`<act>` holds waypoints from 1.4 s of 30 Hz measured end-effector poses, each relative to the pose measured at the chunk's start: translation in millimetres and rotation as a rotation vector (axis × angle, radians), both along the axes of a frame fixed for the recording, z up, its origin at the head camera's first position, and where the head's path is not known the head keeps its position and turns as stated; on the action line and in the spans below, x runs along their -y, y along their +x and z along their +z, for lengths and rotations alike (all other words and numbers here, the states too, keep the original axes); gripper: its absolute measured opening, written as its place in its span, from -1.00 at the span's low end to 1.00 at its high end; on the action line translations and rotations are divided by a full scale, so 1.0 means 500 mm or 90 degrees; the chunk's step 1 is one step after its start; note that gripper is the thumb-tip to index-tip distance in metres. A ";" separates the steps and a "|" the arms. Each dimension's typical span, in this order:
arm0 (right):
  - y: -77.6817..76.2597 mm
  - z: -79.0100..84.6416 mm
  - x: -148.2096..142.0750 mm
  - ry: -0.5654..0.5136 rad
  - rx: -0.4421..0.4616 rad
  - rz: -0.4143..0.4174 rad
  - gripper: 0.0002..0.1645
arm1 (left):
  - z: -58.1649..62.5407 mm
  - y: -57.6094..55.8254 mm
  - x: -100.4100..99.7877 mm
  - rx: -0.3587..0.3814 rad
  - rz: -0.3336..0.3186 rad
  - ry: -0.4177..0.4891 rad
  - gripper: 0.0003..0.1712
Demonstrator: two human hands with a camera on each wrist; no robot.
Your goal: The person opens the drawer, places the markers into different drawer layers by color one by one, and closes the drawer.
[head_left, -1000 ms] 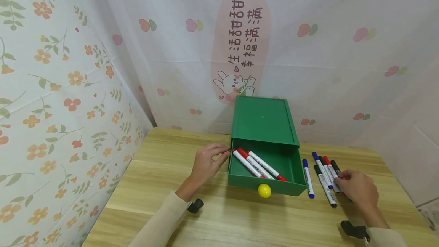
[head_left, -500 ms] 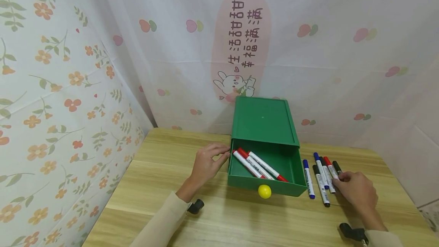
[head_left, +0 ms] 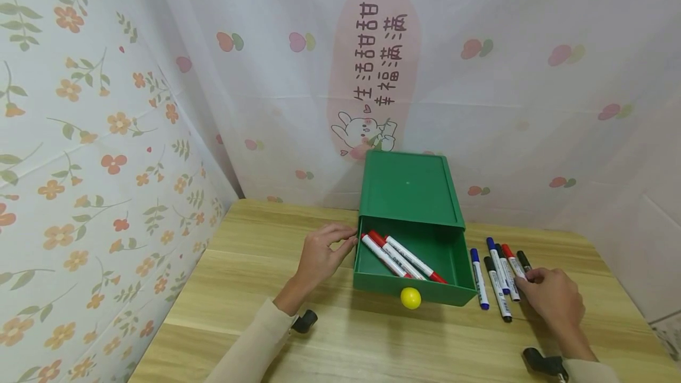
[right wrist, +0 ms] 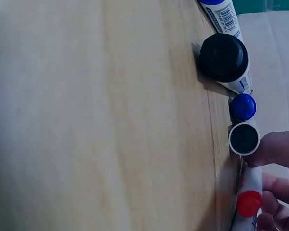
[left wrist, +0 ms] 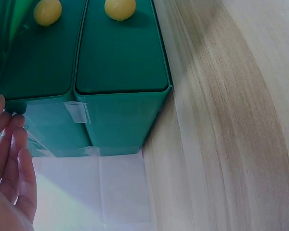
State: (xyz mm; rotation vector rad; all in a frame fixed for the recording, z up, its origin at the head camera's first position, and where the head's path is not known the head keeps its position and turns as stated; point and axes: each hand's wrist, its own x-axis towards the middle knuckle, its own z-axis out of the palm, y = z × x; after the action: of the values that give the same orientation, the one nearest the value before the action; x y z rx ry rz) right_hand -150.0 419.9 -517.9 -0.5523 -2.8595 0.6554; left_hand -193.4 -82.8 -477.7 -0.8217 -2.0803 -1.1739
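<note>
My left hand [head_left: 324, 256] rests its fairly straight fingertips against the left side of a green drawer box [head_left: 409, 185]. The left wrist view shows these fingers [left wrist: 12, 168] at the edge of the box. Its pulled-out drawer [head_left: 415, 292] bears a yellow knob [head_left: 411, 298] and holds several red-capped whiteboard markers [head_left: 407, 256]. To the right, my right hand [head_left: 555, 300] pinches the near end of a red marker [right wrist: 249, 203] between thumb and fingers. That marker lies in a row with blue markers [head_left: 480, 279] and black markers [head_left: 497, 288]; the hand hides part of a far-right black one [head_left: 524, 260].
In the left wrist view, a second green drawer front [left wrist: 123, 57] with a yellow knob [left wrist: 119, 8] lies alongside the first, with clear tape [left wrist: 77, 111] at the joint. A wooden table [head_left: 239, 235] carries everything; a printed curtain [head_left: 282, 135] hangs close behind.
My right hand has shifted slightly left, and the markers beside it now lie closer together, the black one's near end swung left. My left hand and the drawer stay put.
</note>
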 end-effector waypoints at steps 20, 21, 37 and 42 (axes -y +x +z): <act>0.005 0.004 0.014 -0.040 -0.042 -0.064 -0.46 | 0.005 0.003 -0.003 0.014 -0.003 0.004 -0.82; 0.005 0.006 0.014 -0.039 -0.046 -0.067 -0.47 | 0.005 0.004 -0.003 0.016 -0.003 0.005 -0.83; 0.019 0.043 0.045 -0.076 -0.153 -0.093 -0.50 | 0.003 0.006 -0.001 0.019 0.003 0.006 -0.84; 0.028 0.064 0.066 -0.094 -0.179 -0.079 -0.55 | 0.002 0.005 -0.002 0.017 0.001 0.004 -0.83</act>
State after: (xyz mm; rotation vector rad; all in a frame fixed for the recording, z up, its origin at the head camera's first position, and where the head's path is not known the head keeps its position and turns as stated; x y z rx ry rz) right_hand -136.1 386.6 -486.0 -0.6010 -2.5090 0.8538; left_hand -191.1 -81.8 -476.8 -0.8047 -2.0972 -1.1958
